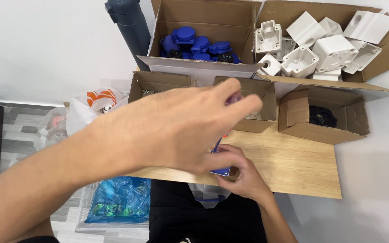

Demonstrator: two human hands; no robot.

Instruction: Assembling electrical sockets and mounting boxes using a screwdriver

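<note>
Five open cardboard boxes sit at the back of my wooden desk. The largest box holds roughly ten white plastic housings; the next box holds a heap of blue caps, too piled to count. Three small boxes stand in front, one holding black rings. My left hand reaches over the middle small box, fingers pinched on something small and blurred. My right hand grips one blue part at the desk's near edge.
</note>
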